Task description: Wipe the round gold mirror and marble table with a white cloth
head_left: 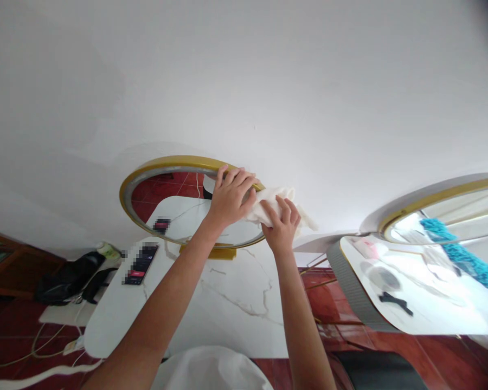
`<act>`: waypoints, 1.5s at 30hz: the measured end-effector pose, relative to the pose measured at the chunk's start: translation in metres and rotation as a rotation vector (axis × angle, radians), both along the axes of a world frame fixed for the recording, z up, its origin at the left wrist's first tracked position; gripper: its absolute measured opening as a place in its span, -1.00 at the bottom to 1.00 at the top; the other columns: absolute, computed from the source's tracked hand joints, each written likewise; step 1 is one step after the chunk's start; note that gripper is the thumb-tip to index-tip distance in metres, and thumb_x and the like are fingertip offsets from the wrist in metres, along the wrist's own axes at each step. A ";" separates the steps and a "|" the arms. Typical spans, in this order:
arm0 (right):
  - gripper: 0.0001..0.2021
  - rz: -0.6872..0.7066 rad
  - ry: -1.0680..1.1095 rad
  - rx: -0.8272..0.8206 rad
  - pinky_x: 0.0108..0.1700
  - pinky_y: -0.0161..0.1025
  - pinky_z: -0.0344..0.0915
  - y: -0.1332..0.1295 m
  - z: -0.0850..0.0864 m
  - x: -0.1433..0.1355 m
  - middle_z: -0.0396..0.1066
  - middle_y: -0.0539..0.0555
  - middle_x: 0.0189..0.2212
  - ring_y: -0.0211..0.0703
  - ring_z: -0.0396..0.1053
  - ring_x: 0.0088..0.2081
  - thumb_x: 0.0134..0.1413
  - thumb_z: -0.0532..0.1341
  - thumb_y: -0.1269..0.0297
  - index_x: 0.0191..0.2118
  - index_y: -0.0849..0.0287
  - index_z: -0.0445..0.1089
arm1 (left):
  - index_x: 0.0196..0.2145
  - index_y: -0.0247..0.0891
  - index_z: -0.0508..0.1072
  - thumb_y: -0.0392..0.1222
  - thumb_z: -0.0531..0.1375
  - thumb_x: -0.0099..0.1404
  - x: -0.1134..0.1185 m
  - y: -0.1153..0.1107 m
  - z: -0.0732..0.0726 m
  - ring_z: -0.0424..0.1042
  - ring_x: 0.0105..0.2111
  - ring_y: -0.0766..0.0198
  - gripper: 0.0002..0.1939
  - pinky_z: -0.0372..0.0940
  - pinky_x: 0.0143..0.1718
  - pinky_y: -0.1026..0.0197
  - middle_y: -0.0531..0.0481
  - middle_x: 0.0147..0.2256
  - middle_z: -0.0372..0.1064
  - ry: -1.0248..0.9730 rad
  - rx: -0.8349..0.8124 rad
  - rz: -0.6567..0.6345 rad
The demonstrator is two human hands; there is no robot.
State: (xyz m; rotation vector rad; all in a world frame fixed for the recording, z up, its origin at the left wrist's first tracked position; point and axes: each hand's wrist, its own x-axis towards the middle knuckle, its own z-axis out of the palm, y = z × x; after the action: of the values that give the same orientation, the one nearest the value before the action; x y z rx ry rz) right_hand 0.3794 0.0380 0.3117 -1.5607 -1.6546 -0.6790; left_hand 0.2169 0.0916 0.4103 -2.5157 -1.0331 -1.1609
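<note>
A round mirror (179,216) with a gold frame stands on a white marble-patterned table (236,303) against the wall. My left hand (232,196) rests on the upper right of its frame, fingers spread over the rim and the thumb toward the cloth. A white cloth (273,201) is bunched at the mirror's right edge. My right hand (282,225) grips this cloth and presses it on the frame's right side. The part of the rim under the cloth is hidden.
A phone (140,265) lies at the table's left. On the right, a second white table (431,319) bears another gold-framed mirror (390,216) and a black strap-like item (396,303). A black bag (67,279) and cables sit at lower left. A black seat (378,371) is at lower right.
</note>
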 end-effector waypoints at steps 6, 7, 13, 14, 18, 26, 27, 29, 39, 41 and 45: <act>-0.56 0.006 0.149 -0.044 0.13 0.10 0.07 -0.009 -0.061 0.020 0.11 0.13 0.11 0.11 0.04 0.15 -0.01 0.22 0.34 0.05 -0.04 0.32 | -0.08 -0.12 0.39 -0.21 -0.01 0.32 0.001 0.000 -0.001 0.21 0.07 0.13 -0.72 -0.17 0.24 -0.12 0.03 -0.03 0.37 -0.003 0.025 -0.003; -0.56 0.009 0.167 -0.068 0.13 0.10 0.09 -0.011 -0.071 0.023 0.10 0.14 0.11 0.10 0.04 0.14 0.00 0.22 0.34 0.05 -0.02 0.32 | -0.08 -0.11 0.39 -0.21 -0.01 0.32 0.001 0.000 -0.001 0.20 0.08 0.13 -0.73 -0.18 0.24 -0.11 0.03 -0.03 0.37 -0.005 0.027 -0.001; -0.56 -0.001 0.203 -0.133 0.11 0.12 0.11 -0.017 -0.080 0.025 0.10 0.16 0.10 0.11 0.05 0.12 0.01 0.20 0.33 0.07 0.00 0.29 | -0.10 -0.12 0.40 -0.22 0.00 0.30 0.001 0.000 0.000 0.22 0.06 0.14 -0.74 -0.16 0.24 -0.10 0.03 -0.05 0.38 -0.011 0.030 0.006; -0.57 -0.004 0.195 -0.124 0.11 0.12 0.10 -0.016 -0.072 0.023 0.10 0.15 0.10 0.11 0.05 0.12 0.01 0.20 0.32 0.06 -0.01 0.30 | -0.10 -0.12 0.40 -0.23 0.00 0.30 0.001 0.000 0.000 0.22 0.05 0.13 -0.73 -0.16 0.24 -0.10 0.03 -0.05 0.38 -0.013 0.030 0.005; -0.53 0.017 0.135 -0.056 0.14 0.07 0.05 -0.009 -0.027 0.010 0.09 0.09 0.15 0.11 0.04 0.15 -0.01 0.24 0.31 0.08 -0.07 0.29 | -0.10 -0.12 0.40 -0.24 0.00 0.29 0.001 0.000 0.000 0.22 0.05 0.11 -0.72 -0.16 0.23 -0.13 0.01 -0.05 0.38 -0.012 0.030 0.001; -0.54 0.019 0.133 0.033 0.16 0.10 0.01 0.002 -0.008 -0.008 0.10 0.06 0.17 0.11 0.03 0.17 0.01 0.21 0.30 0.08 -0.12 0.30 | -0.11 -0.13 0.40 -0.24 0.02 0.28 0.000 0.000 0.000 0.22 0.05 0.12 -0.74 -0.17 0.24 -0.11 0.01 -0.06 0.38 -0.002 0.026 0.015; -0.55 0.016 0.150 0.038 0.16 0.10 0.02 0.002 -0.017 -0.005 0.10 0.08 0.16 0.11 0.03 0.17 0.01 0.21 0.30 0.07 -0.10 0.31 | -0.10 -0.13 0.40 -0.24 0.03 0.28 0.000 0.000 0.000 0.21 0.05 0.13 -0.73 -0.17 0.24 -0.10 0.01 -0.05 0.37 -0.001 0.028 0.014; -0.57 0.010 0.187 0.042 0.15 0.10 0.04 0.001 -0.039 0.001 0.09 0.12 0.15 0.12 0.05 0.16 0.02 0.21 0.30 0.06 -0.04 0.31 | -0.09 -0.13 0.39 -0.25 0.03 0.28 0.000 0.001 0.000 0.21 0.06 0.14 -0.73 -0.17 0.25 -0.09 0.02 -0.04 0.37 0.004 0.033 0.011; -0.60 -0.028 0.238 -0.033 0.10 0.12 0.13 -0.014 -0.102 0.015 0.09 0.19 0.12 0.10 0.07 0.14 0.11 0.15 0.21 0.09 0.02 0.27 | -0.10 -0.12 0.40 -0.24 0.02 0.29 0.002 0.001 -0.002 0.21 0.07 0.14 -0.73 -0.18 0.25 -0.09 0.02 -0.03 0.37 -0.001 0.028 0.019; -0.60 -0.036 0.201 -0.030 0.12 0.12 0.10 -0.013 -0.088 0.012 0.08 0.18 0.15 0.11 0.05 0.16 0.11 0.16 0.20 0.09 0.00 0.28 | -0.10 -0.12 0.40 -0.24 0.02 0.29 0.001 0.001 -0.001 0.21 0.06 0.13 -0.73 -0.18 0.25 -0.09 0.02 -0.03 0.37 -0.005 0.029 0.023; -0.56 -0.042 0.105 -0.011 0.14 0.11 0.03 -0.008 -0.043 0.002 0.07 0.13 0.19 0.15 0.02 0.19 0.08 0.20 0.21 0.11 -0.10 0.26 | -0.10 -0.13 0.40 -0.24 0.01 0.29 0.000 0.000 0.000 0.21 0.06 0.14 -0.73 -0.18 0.25 -0.08 0.01 -0.04 0.37 0.002 0.028 0.029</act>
State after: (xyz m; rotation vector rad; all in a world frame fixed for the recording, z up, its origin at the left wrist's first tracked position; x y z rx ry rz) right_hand 0.3810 0.0296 0.2686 -1.6152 -1.5548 -0.5997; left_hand 0.2167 0.0914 0.4098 -2.4717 -1.0419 -1.1559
